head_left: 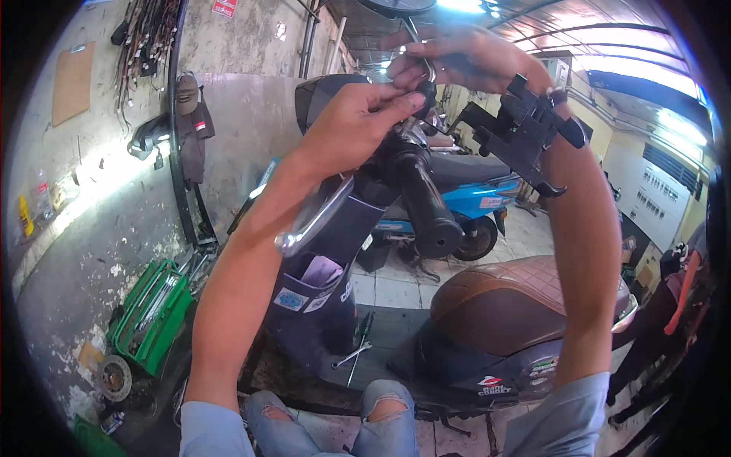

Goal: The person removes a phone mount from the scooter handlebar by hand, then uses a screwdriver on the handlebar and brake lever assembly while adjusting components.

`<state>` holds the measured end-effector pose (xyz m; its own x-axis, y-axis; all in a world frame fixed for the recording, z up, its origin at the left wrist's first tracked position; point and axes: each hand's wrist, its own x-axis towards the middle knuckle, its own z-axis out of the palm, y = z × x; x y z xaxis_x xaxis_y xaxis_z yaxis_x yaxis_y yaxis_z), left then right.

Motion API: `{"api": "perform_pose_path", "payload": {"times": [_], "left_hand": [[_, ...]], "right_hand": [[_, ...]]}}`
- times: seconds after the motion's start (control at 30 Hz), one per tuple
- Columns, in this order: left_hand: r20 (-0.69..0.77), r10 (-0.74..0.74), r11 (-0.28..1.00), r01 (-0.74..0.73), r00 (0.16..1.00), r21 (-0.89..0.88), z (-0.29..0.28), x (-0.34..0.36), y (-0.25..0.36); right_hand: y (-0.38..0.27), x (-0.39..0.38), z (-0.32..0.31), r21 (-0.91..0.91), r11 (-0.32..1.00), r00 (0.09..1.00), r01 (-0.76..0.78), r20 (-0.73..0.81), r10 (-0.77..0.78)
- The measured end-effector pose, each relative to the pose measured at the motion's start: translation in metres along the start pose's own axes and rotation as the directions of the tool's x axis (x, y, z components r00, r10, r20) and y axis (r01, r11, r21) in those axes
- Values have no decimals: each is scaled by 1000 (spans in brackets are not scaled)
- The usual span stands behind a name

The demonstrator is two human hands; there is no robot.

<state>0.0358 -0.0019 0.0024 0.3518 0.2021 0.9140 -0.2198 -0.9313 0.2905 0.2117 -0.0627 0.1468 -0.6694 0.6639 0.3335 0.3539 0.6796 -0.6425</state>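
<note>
My left hand (358, 126) pinches the black rubber boot (426, 97) at the foot of a rear-view mirror stem (432, 74), thumb and fingers pressed together. Higher up, my right hand (472, 57) has its fingers curled about the stem, partly smeared by motion. The round mirror head (397, 6) is cut off by the top edge. Just below my hands is the scooter's black handlebar grip (430, 202), and a silver brake lever (316, 217) lies under my left forearm. A black phone holder (518, 133) sticks out in front of my right forearm.
A wrench (352, 356) and a green-handled screwdriver (366, 326) lie on the scooter's footboard (400, 329), ahead of its brown seat (506, 293). A green toolbox (152, 312) and a brake disc (116, 378) are at the left. Behind stands a blue motorbike (472, 202).
</note>
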Motion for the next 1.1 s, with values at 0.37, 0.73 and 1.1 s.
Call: {"api": "perform_pose_path", "payload": {"times": [0.37, 0.73, 1.1], "left_hand": [[-27, -136, 973, 128, 990, -193, 13, 7, 5], [-74, 114, 949, -87, 991, 304, 6, 7, 1], [-363, -196, 980, 175, 911, -90, 4, 7, -22]], "right_hand": [[-84, -19, 4, -490, 831, 937, -262, 77, 341], [-19, -38, 73, -702, 709, 825, -66, -438, -357], [48, -26, 104, -390, 765, 299, 513, -754, -585]]}}
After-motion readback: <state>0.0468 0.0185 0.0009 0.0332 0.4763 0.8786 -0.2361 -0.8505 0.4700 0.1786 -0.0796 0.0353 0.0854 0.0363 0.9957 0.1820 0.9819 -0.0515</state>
